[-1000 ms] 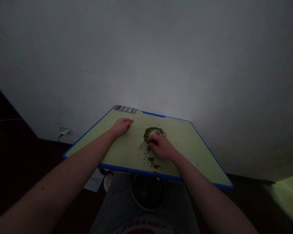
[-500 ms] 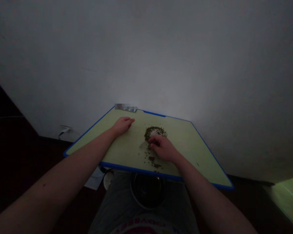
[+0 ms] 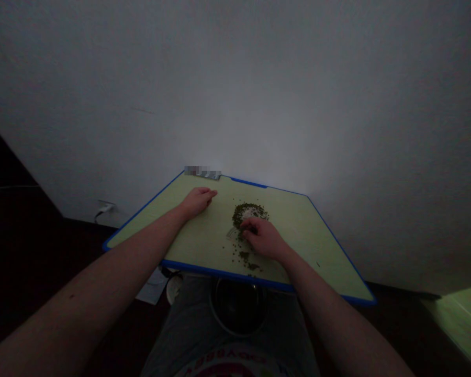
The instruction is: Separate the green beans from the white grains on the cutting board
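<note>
A pale green table point(image 3: 298, 230) with a blue rim stands against a white wall. A heap of small dark green beans point(image 3: 249, 211) lies on it, and a trail of loose beans point(image 3: 244, 256) runs toward the near edge. My right hand point(image 3: 264, 239) rests at the near side of the heap, fingers curled and pressed on the beans. My left hand point(image 3: 197, 200) lies on the table left of the heap, fingers loosely bent, holding nothing. A clear plastic piece point(image 3: 231, 233) lies beside my right hand.
A dark metal bowl point(image 3: 237, 306) sits in my lap below the table's near edge. A striped strip point(image 3: 203, 173) lies at the table's far edge. A wall socket with a plug point(image 3: 104, 208) is at the left. Another green surface point(image 3: 463, 314) shows at the right.
My right hand has shifted slightly along the near side of the bean heap. The left hand has stayed where it was.
</note>
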`<state>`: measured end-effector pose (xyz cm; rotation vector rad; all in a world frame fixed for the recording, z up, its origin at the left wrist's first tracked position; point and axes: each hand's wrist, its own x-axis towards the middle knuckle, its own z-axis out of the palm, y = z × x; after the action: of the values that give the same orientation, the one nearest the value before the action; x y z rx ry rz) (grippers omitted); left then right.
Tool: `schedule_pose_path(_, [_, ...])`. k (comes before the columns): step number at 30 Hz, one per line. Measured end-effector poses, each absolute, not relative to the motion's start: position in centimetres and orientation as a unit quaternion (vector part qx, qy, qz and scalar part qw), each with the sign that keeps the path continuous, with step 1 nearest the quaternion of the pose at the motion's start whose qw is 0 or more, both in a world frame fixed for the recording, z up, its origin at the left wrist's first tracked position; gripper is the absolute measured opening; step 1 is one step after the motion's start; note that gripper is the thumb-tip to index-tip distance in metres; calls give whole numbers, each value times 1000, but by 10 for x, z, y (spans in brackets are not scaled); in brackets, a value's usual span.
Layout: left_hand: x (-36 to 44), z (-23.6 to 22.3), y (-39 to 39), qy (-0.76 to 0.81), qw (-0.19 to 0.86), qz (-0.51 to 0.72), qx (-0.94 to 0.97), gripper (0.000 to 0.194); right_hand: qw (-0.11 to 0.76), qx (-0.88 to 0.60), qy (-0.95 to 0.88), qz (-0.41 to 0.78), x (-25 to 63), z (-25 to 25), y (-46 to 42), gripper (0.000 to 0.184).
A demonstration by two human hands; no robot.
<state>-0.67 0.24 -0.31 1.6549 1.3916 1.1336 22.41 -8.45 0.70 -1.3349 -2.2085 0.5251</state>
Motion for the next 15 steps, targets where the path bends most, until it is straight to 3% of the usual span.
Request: schedule_pose_path(15, [-7, -3, 3, 544, 344, 427, 636, 38, 238, -483, -821, 191, 225, 9, -88, 19])
